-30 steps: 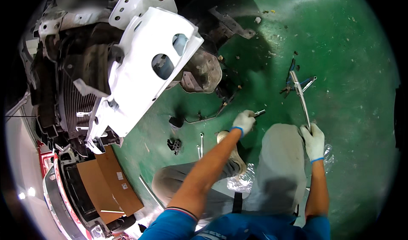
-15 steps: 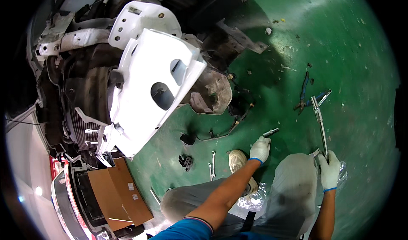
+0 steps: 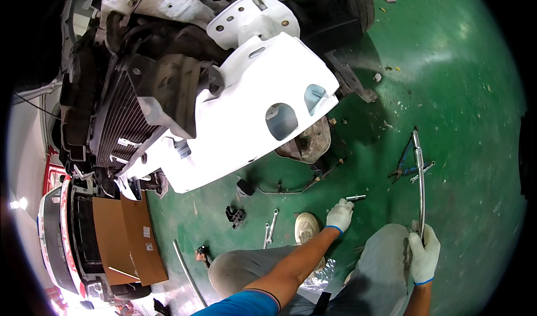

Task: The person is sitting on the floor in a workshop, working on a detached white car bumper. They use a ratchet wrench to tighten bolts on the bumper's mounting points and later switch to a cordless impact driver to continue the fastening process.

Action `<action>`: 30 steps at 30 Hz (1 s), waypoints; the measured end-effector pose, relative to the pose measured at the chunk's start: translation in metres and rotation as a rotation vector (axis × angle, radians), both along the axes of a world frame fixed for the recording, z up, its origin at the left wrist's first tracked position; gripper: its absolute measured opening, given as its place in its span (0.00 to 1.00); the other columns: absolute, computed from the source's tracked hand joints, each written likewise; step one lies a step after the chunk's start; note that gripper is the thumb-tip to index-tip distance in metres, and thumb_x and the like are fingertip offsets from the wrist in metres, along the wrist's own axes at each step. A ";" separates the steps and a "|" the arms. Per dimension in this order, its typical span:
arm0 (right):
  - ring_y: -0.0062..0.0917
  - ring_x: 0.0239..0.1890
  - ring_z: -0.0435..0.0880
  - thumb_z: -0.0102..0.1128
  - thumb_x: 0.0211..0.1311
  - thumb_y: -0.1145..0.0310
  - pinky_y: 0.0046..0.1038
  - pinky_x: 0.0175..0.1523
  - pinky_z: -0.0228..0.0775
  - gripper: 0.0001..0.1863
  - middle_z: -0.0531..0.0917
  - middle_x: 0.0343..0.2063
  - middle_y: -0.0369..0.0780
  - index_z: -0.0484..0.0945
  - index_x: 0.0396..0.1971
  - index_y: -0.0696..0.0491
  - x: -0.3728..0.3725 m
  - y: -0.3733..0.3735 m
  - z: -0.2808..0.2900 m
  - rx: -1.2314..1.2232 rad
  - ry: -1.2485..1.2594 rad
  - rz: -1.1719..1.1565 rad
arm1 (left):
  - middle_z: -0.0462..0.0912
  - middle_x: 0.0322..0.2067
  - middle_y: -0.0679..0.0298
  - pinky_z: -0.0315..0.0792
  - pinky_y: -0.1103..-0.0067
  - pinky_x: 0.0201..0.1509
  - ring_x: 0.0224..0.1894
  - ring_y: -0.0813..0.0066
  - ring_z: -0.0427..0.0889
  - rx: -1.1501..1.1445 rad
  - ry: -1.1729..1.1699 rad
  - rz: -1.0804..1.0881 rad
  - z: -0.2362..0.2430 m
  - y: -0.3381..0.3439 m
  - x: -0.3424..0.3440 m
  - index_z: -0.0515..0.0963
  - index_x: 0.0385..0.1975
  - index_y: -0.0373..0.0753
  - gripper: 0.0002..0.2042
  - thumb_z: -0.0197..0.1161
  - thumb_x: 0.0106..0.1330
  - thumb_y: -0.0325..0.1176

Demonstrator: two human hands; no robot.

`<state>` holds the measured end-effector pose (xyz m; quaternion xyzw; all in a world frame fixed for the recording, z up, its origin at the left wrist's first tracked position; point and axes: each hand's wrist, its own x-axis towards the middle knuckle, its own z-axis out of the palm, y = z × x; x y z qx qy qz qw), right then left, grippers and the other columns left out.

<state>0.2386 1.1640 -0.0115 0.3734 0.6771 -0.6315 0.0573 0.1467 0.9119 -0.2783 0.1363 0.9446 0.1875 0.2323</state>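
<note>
My left hand (image 3: pixel 339 215), in a white work glove, reaches low over the green floor. Its curled fingertips grip the near end of a short steel socket (image 3: pixel 356 198). At the right, my gloved right hand (image 3: pixel 425 254) is closed round the lower end of a long steel socket wrench (image 3: pixel 420 181), which points away from me. Beyond that tool lie blue-handled pliers (image 3: pixel 401 162) and a small spanner (image 3: pixel 429 166), partly crossed by the wrench shaft.
A car's stripped front end, with a white metal panel (image 3: pixel 240 120) and radiator (image 3: pixel 120 120), fills the upper left. Two spanners (image 3: pixel 272 226), a black bracket (image 3: pixel 235 217), a cable (image 3: pixel 291 192) and a metal bar (image 3: pixel 187 271) lie on the floor. A cardboard box (image 3: pixel 131 237) stands left.
The view has shifted, so the car panel appears farther right and lower. The wrench in my right hand has swung more upright. My left hand stays by the socket, which looks more level.
</note>
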 end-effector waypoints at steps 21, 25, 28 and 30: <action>0.13 0.14 0.71 0.52 0.62 0.73 0.20 0.21 0.63 0.23 0.76 0.15 0.33 0.80 0.57 0.64 0.041 0.005 0.059 0.140 0.221 0.080 | 0.83 0.49 0.58 0.82 0.70 0.51 0.48 0.66 0.84 1.667 -0.662 0.596 0.329 0.051 -0.086 0.77 0.57 0.38 0.18 0.67 0.72 0.37; 0.15 0.17 0.76 0.58 0.58 0.69 0.22 0.24 0.68 0.24 0.79 0.18 0.35 0.83 0.54 0.62 0.051 0.015 0.078 0.140 0.153 0.251 | 0.82 0.52 0.57 0.81 0.63 0.59 0.57 0.58 0.83 1.837 -0.732 0.515 0.348 0.049 -0.090 0.77 0.57 0.39 0.17 0.66 0.73 0.39; 0.17 0.20 0.80 0.63 0.58 0.66 0.23 0.29 0.72 0.23 0.79 0.19 0.36 0.84 0.53 0.61 0.046 0.014 0.089 0.125 0.146 0.324 | 0.81 0.52 0.58 0.79 0.60 0.61 0.57 0.57 0.82 1.891 -0.735 0.471 0.356 0.051 -0.088 0.77 0.55 0.39 0.17 0.66 0.73 0.40; 0.17 0.20 0.80 0.63 0.58 0.66 0.23 0.28 0.72 0.23 0.79 0.19 0.36 0.84 0.53 0.61 0.046 0.014 0.085 0.149 0.182 0.352 | 0.82 0.50 0.59 0.79 0.63 0.60 0.57 0.60 0.82 1.896 -0.740 0.416 0.358 0.053 -0.088 0.77 0.54 0.39 0.15 0.66 0.74 0.39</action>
